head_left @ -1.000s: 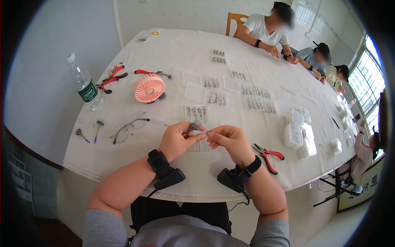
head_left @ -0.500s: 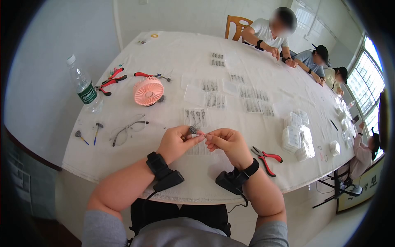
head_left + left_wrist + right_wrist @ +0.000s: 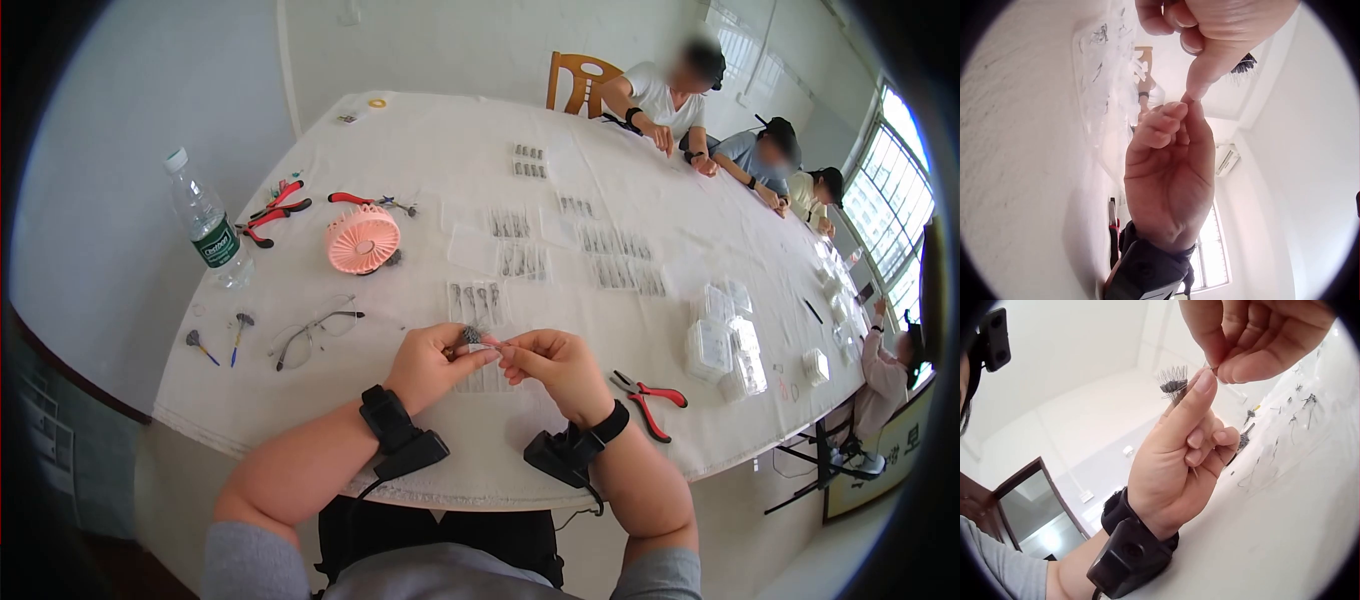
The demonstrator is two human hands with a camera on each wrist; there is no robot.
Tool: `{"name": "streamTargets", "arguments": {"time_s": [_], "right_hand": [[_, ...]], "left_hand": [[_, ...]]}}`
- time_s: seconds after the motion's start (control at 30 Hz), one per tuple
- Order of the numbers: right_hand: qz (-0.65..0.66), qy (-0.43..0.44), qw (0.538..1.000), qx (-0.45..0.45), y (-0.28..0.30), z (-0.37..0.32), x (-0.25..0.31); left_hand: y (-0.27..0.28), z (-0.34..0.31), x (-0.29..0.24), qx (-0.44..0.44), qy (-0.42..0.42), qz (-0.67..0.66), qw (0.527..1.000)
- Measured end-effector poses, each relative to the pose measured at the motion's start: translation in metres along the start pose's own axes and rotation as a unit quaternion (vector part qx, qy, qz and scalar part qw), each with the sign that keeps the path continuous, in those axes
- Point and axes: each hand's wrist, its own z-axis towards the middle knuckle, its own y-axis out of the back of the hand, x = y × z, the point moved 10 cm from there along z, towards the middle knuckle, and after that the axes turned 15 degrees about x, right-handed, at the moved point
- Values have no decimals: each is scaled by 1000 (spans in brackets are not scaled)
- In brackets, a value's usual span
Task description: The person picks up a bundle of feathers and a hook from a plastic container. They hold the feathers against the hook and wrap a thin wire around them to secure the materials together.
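Observation:
My left hand [image 3: 425, 366] grips a dark tuft with fine wire-like bristles [image 3: 471, 335] between thumb and fingers. In the right wrist view the tuft [image 3: 1174, 386] stands out behind the left hand's [image 3: 1175, 453] thumb. Close beside it, my right hand [image 3: 562, 372] has thumb and index finger pinched together at the left fingertips, on something thin and too small to make out. The left wrist view shows the fingertips of the right hand [image 3: 1169, 172] meeting those of the left hand [image 3: 1229, 31]. An open clear case [image 3: 476, 300] with dark-headed pieces lies just beyond both hands.
Pliers [image 3: 650, 397] lie right of the hands, stacked clear boxes [image 3: 710, 348] farther right. On the left are glasses [image 3: 318, 325], a pink fan [image 3: 362, 241], a bottle [image 3: 215, 238] and two dark-tipped tools [image 3: 238, 338]. Several people sit along the far right edge.
Both hands stay together, with only slight finger movement at the pinch. The head view has tilted a little, so the table sits slightly lower in it.

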Motion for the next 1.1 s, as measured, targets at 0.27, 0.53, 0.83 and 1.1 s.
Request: {"name": "streamTargets", "arguments": {"time_s": [0.27, 0.53, 0.83, 1.1], "right_hand": [[9, -1, 1000, 8, 0, 2, -3], [2, -1, 1000, 8, 1, 2, -6], [-6, 14, 1000, -3, 3, 2, 0], [-24, 17, 999, -17, 7, 0, 4]], "left_hand": [[-1, -1, -11, 1, -10, 2, 1000], [1, -1, -9, -2, -11, -16, 1000], [5, -2, -7, -11, -3, -47, 999], [11, -2, -1, -32, -8, -74, 997]]}}
